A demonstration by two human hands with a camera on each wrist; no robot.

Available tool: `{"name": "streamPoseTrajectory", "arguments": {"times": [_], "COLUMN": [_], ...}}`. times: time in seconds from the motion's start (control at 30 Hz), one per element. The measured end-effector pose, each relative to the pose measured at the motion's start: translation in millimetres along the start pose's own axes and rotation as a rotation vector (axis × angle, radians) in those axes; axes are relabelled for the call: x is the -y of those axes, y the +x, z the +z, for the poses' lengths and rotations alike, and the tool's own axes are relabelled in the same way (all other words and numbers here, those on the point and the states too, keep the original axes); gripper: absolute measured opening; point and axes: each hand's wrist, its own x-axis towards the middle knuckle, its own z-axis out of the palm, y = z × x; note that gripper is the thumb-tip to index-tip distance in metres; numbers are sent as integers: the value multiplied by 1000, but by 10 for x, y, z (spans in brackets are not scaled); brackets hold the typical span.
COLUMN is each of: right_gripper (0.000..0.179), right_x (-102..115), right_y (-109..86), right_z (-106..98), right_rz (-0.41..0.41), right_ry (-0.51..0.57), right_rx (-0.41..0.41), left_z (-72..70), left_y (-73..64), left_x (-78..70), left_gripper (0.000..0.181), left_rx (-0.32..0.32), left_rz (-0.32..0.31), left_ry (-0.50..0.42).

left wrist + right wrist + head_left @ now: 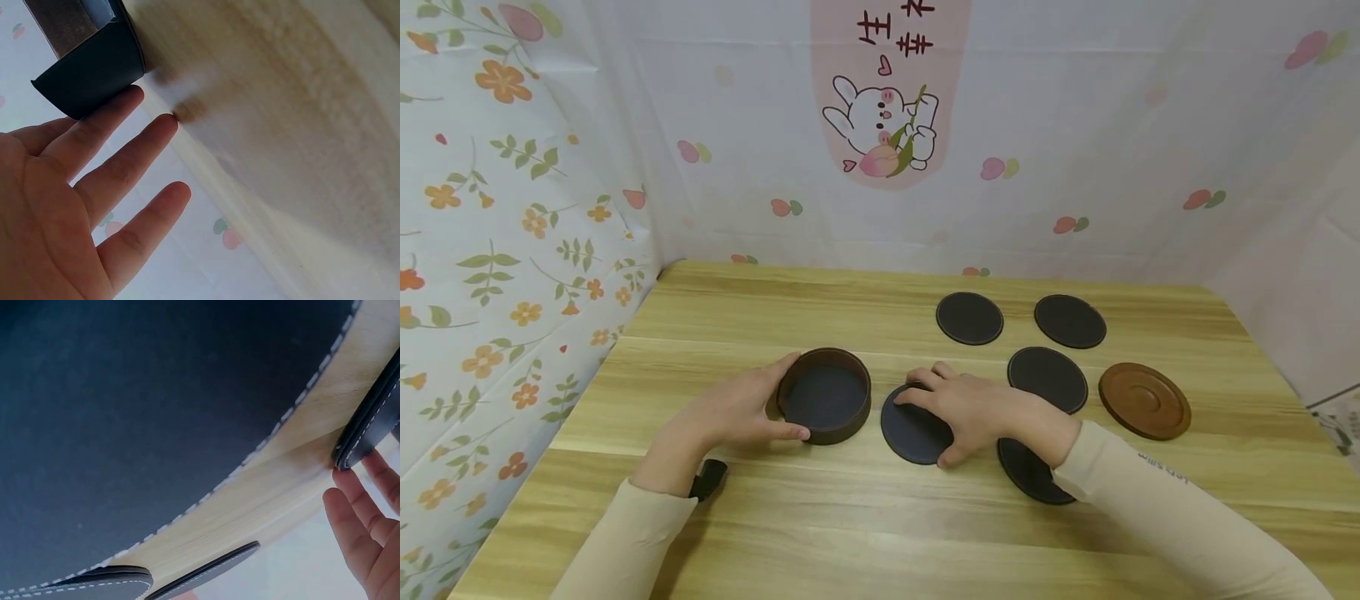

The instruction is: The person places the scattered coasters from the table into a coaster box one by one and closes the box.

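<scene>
My left hand (737, 408) holds the left side of a round, dark coaster holder (826, 398), thumb at the front and fingers behind. In the left wrist view, fingertips meet the holder's dark outer wall (100, 75), while the other fingers stretch past it. Just right of the holder, my right hand (966, 408) grips a round black coaster (913, 429) by its edges from above. The right wrist view shows fingers (353, 519) at the stitched rim of this coaster (375, 419); a nearer coaster (156, 425) fills much of that view.
Two black coasters, one at back centre (970, 318) and one farther right (1070, 321), lie on the wooden table (850, 533). Another coaster (1047, 379) and a partly covered one (1030, 471) lie by the right forearm. A brown round lid (1144, 400) lies at right.
</scene>
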Motion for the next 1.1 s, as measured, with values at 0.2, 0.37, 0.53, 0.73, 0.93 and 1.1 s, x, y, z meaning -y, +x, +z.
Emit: {"name": "streamPoseTrajectory", "arguments": {"times": [0.2, 0.37, 0.53, 0.73, 0.93, 1.1], "right_gripper": [89, 88, 87, 86, 86, 84], "right_x": [-40, -79, -79, -76, -77, -56], "right_y": [-28, -79, -130, -162, -132, -84], "right_z": [6, -24, -93, -115, -113, -127], "right_rz": [20, 33, 52, 64, 51, 40], "right_ry": [49, 70, 120, 150, 161, 167], "right_rx": [-2, -32, -70, -140, -206, -227], "left_z": [-1, -8, -27, -42, -47, -46], "left_y": [17, 25, 32, 49, 49, 54], "left_x": [-1, 0, -1, -17, -31, -23], "left_gripper": [113, 113, 114, 114, 113, 114], "left_rx": [-15, -21, -12, 12, 17, 25], "left_rz": [16, 15, 8, 2, 0, -11], "left_ry": [1, 1, -6, -22, -34, -39]}}
